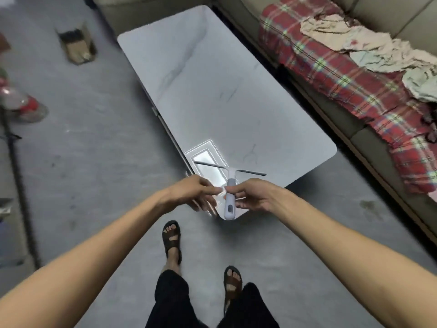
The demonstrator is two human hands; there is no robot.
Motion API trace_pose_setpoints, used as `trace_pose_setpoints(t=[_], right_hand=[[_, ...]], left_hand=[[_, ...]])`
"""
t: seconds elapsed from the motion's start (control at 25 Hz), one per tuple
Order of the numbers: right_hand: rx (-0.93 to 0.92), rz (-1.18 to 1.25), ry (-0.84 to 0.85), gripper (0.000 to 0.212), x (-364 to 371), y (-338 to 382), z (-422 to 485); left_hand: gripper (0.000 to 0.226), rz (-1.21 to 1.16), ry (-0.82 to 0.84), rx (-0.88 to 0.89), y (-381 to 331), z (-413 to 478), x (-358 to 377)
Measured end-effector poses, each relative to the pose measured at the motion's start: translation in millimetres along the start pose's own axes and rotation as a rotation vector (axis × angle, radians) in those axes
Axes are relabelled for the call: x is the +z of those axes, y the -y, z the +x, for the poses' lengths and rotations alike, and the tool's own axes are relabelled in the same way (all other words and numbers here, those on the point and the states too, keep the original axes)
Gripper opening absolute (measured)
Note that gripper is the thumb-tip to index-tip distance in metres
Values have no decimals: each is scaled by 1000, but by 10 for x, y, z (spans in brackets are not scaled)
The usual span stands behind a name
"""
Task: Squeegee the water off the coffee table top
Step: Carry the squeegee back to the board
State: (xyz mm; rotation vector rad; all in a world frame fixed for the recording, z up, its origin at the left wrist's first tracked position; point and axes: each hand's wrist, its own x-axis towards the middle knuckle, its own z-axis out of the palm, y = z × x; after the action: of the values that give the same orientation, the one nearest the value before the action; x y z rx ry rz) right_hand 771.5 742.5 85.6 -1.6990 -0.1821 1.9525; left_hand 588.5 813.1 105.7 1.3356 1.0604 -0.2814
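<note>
Two hands are meeting over the near end of the coffee table (212,91), and I am watching the squeegee (229,188) sitting right between them. It is shaped like a T, with a smooth pale plastic handle and a thin dark blade. My right hand (254,196) is pinching the handle with curled fingers. My left hand (196,194) is reaching with straight fingers, tips just beside the handle. The table top is looking smooth, shiny and grey.

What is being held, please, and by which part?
The squeegee, mid-handle, in the grip of the right hand; whether the left hand touches it is unclear.
</note>
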Motion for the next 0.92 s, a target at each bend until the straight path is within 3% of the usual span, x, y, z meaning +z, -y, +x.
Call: trace_pose_setpoints(t=[0.12, 0.24, 0.4, 0.68, 0.92], right_hand=[[24, -105, 71, 9, 437, -143, -349], [37, -235, 137, 21, 944, -469, -657], [33, -409, 197, 9, 1561, -1111, -1058], [-90, -770, 326, 20, 2483, -2806, -2035], [-64, -933, 469, 26, 3045, -4599, -2702]], left_hand=[[50, -54, -99, -22, 218, -790, 264], [30, -127, -214, -31, 579, -1497, 535], [18, -276, -318, -66, 1236, -2327, 970], [15, -454, -554, -67, 2642, -3998, 2281], [9, -594, -717, -200, 3706, -5207, 3748]])
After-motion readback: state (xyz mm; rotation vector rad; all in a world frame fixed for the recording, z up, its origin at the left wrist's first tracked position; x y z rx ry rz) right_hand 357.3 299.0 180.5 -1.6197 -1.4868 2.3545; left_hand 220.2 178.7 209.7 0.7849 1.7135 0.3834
